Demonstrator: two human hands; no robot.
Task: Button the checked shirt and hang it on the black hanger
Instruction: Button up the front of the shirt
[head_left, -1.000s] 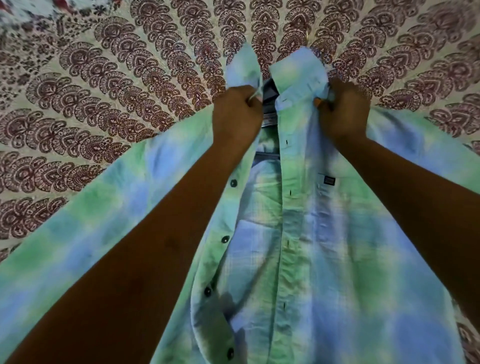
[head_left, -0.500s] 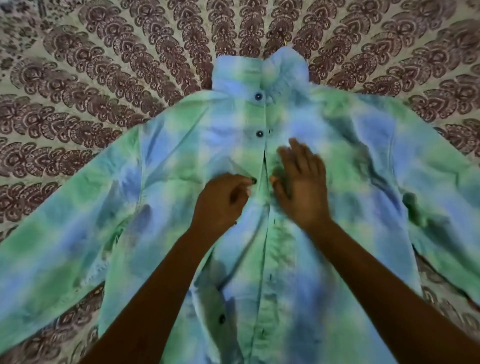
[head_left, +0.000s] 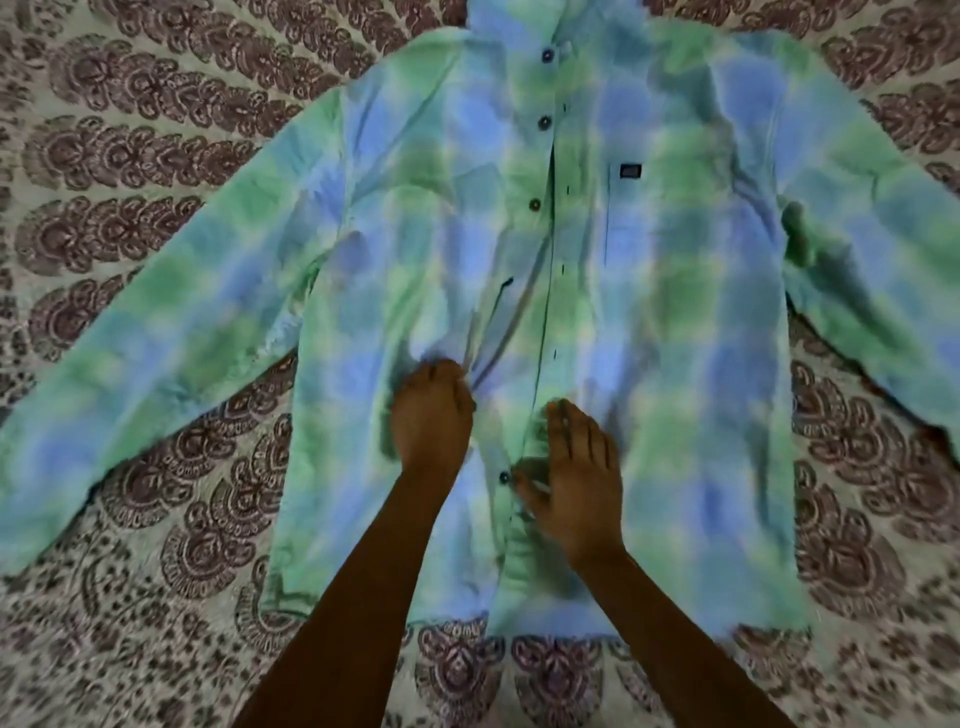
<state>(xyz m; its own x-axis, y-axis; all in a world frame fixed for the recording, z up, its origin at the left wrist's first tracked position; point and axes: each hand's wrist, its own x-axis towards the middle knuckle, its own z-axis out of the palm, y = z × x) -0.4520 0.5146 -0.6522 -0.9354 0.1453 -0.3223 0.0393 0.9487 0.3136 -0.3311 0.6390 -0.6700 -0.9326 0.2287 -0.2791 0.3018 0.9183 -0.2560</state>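
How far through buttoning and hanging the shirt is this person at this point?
Partway through buttoning. The checked shirt lies spread flat on the patterned bedspread, and the top buttons look fastened. Lower down the placket gapes. The left hand pinches the button-side fabric; the right hand rests beside a lower button. Remaining: lower buttons and hanging; no hanger is in view.

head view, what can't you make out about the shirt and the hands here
- Checked shirt collar: cut off by the top edge of the head view.
- Left hand fingers: curled under into the bunched cloth, so their grip is hidden.
- Right hand: motion-blurred near the lowest button; contact unclear.
- Black hanger: nowhere in view.
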